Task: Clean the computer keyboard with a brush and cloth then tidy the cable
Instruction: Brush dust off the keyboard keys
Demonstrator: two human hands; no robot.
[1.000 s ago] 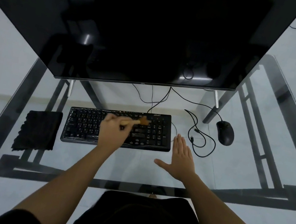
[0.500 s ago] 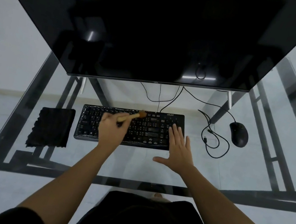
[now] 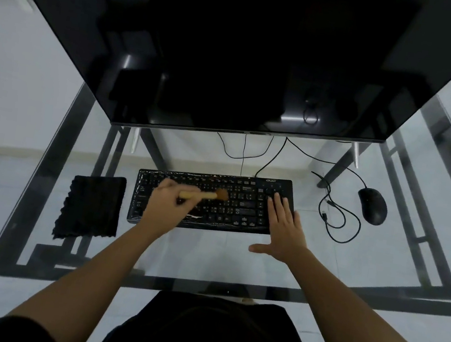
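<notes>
While the left hand (image 3: 164,205) closes around a wooden brush (image 3: 205,195) – bristles on the middle keys – the right hand (image 3: 283,230) lies flat, fingers spread, on the right end of the black keyboard (image 3: 242,203). A black cloth (image 3: 91,206) lies just left of it on the glass desk (image 3: 380,269); a loose cable (image 3: 338,218) and mouse (image 3: 372,205) lie right, a dark monitor (image 3: 236,54) behind.
</notes>
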